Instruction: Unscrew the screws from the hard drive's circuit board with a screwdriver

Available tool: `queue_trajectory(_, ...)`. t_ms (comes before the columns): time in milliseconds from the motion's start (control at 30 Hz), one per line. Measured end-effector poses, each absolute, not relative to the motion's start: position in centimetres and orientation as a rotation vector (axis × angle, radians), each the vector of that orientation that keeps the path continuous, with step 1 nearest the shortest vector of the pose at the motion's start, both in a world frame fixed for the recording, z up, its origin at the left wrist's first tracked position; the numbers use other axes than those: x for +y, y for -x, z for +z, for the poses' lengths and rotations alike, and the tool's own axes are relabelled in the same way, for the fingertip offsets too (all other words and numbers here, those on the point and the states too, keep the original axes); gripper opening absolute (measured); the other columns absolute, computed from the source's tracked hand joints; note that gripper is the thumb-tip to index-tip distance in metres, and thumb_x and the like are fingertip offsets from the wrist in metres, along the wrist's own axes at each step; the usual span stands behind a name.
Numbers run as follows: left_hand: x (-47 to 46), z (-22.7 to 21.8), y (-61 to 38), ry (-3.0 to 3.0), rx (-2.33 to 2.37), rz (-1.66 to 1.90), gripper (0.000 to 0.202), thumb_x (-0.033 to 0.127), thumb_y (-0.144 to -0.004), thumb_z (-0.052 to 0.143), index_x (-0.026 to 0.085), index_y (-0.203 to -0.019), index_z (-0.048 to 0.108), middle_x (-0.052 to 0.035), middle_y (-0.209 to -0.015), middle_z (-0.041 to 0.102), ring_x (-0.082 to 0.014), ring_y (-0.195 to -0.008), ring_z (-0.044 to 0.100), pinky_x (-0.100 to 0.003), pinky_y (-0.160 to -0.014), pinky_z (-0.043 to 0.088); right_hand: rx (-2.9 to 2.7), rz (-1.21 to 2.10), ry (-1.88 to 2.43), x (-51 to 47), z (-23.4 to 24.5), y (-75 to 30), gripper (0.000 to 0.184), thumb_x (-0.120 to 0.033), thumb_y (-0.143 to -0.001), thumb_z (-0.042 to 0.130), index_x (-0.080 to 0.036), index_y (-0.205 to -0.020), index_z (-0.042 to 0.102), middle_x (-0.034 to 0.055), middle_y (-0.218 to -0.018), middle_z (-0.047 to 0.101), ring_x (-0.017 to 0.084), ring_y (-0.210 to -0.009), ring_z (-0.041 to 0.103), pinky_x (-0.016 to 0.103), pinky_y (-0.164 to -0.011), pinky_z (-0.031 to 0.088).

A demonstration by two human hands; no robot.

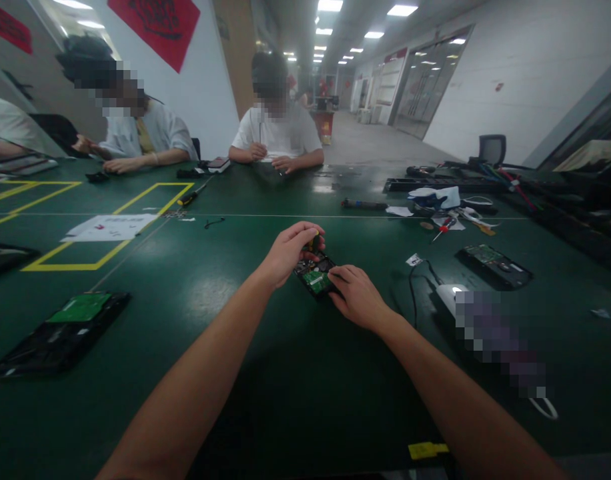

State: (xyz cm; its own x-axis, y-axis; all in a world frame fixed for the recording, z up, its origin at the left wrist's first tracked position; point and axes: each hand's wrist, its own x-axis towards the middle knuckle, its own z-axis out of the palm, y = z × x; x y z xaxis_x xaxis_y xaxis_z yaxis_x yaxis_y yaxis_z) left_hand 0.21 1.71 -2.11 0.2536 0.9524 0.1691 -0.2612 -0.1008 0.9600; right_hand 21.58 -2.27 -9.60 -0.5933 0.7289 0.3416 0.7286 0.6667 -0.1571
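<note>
A small black device with an exposed green circuit board [315, 280] lies tilted on the green table in front of me. My left hand [291, 250] is closed around the yellow-and-black handle of a screwdriver [313, 243], held over the far end of the board; its tip is hidden. With thumb and fingers, my right hand [358, 293] grips the near right edge of the device. A similar opened device [495, 265] rests to the right, and a larger black one with a green board [80, 308] lies at the left.
Beyond my right hand is a pale cylindrical object [448, 297] with a cable, partly blurred out. Another screwdriver [191, 195] and a paper sheet [113, 227] lie at the left. Tools and wires [445, 227] clutter the far right. Two people sit across the table.
</note>
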Motion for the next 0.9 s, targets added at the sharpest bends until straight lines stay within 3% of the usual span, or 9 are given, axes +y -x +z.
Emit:
queue_trajectory(300, 1.45, -1.92, -0.41, -1.262, 0.823, 1.264, 0.023, 0.04, -0.086, 0.071, 0.019, -0.092, 0.067, -0.0043, -0.091, 0.065, -0.016, -0.083, 0.064, -0.022, -0.059, 0.049, -2.51, 0.035, 1.131, -2.05, -9.68, -21.68, 0.038, -0.024, -0.096, 0.061, -0.018, -0.133, 0.062, 0.015, -0.134, 0.062, 0.033, -0.126, 0.054, 0.056, -0.108, 0.049)
queue_trajectory(600, 1.76, -1.81, 0.24, -1.392, 0.98, 1.304, 0.025, 0.041, -0.086, 0.067, 0.018, -0.092, 0.076, -0.0073, -0.103, 0.07, -0.0176, -0.088, 0.06, -0.021, -0.055, 0.044, -2.509, 0.035, 1.134, -1.81, -9.96, -21.88, 0.038, -0.028, -0.097, 0.062, -0.016, -0.133, 0.063, 0.0156, -0.135, 0.062, 0.033, -0.125, 0.055, 0.056, -0.107, 0.05)
queue_trajectory(800, 1.82, -1.8, 0.16, -1.195, 0.86, 1.274, 0.02, 0.034, -0.084, 0.064, 0.018, -0.096, 0.065, -0.006, -0.086, 0.069, -0.0191, -0.079, 0.066, -0.023, -0.052, 0.046, -2.485, 0.054, 1.098, -1.59, -10.18, -22.06, 0.038, -0.027, -0.096, 0.064, -0.018, -0.132, 0.064, 0.0153, -0.134, 0.063, 0.033, -0.124, 0.056, 0.057, -0.106, 0.051)
queue_trajectory(900, 1.79, -1.7, 0.14, -1.143, 0.839, 1.281, 0.018, 0.033, -0.085, 0.061, 0.018, -0.094, 0.061, -0.007, -0.086, 0.07, -0.0201, -0.078, 0.069, -0.024, -0.053, 0.048, -2.48, 0.055, 1.093, -1.53, -10.38, -22.12, 0.038, -0.027, -0.096, 0.065, -0.019, -0.132, 0.064, 0.0152, -0.134, 0.063, 0.033, -0.125, 0.057, 0.058, -0.105, 0.051)
